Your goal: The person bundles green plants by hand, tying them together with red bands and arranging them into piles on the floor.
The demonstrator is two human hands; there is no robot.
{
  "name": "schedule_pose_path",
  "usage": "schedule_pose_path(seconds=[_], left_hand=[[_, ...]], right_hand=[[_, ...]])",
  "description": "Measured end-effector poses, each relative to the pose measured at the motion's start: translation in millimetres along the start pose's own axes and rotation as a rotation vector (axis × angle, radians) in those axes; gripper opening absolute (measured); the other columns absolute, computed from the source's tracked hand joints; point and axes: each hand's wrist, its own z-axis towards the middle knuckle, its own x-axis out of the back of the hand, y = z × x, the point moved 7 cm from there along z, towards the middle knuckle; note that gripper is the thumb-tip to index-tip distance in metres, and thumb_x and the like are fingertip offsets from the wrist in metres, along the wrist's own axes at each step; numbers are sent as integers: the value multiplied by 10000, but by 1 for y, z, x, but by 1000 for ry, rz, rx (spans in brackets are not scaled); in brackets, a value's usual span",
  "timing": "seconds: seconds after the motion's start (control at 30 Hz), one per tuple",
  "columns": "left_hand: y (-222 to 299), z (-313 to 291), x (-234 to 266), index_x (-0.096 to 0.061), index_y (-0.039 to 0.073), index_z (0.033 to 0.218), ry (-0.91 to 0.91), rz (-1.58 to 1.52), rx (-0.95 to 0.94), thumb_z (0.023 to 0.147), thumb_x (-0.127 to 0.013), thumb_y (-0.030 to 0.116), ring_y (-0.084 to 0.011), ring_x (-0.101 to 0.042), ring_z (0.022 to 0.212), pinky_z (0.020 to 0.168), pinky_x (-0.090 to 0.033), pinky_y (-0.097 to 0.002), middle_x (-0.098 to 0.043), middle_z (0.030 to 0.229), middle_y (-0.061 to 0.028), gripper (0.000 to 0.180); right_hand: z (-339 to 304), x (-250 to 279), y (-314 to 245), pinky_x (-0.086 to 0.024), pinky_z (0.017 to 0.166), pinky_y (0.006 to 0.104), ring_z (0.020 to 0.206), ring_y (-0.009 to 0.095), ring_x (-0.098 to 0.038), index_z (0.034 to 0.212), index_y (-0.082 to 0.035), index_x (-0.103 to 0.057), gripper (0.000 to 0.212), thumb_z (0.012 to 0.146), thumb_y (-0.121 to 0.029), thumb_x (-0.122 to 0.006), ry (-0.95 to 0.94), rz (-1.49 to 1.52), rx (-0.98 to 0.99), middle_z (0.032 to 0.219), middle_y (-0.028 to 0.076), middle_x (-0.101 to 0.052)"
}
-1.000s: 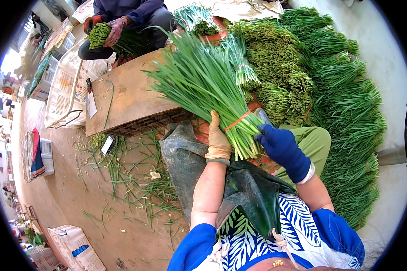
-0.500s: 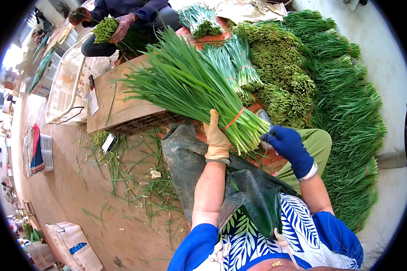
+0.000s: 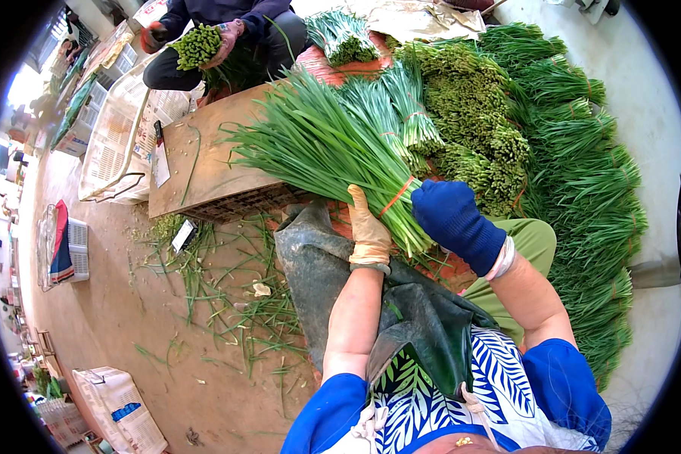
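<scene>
A large bunch of garlic chives lies slanted in front of me, leaf tips to the far left and pale stem ends toward me. An orange rubber band rings its stems. My left hand, in a tan glove, is closed round the stems from below, thumb up beside the band. On the right, my right hand, in a blue knit glove, is a fist against the stems by the band. Whatever its fingers hold is hidden. My dark apron lies under the bunch.
A wooden board with a knife stands ahead left. Beyond it, a person's gloved hand grips another bunch. Stacked green bundles line my right. Leaf scraps litter the floor; a white crate stands far left.
My right hand has moved up and left from the stem ends to beside the band. A shiny grey thing near it earlier no longer shows. The view has shifted slightly.
</scene>
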Motion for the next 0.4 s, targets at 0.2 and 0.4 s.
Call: schedule_pose_path(seconds=[0.2,0.4], left_hand=[[-1,7,14,-449,79,1332,66,-83,43,851,-482,646,-262,-534,1141,989,-439,-400,-525,1302,-77,744],[7,6,20,-440,83,1331,172,-144,49,827,-557,621,-257,-531,1142,985,-442,-412,-533,1284,-66,746]], right_hand=[[-28,25,-1,-465,551,391,611,301,-592,706,-100,-596,145,741,-229,-652,-279,443,98,655,86,-582],[-131,1,10,-484,643,361,681,238,-628,822,-108,-662,179,803,-282,-696,-864,888,195,761,81,-657]])
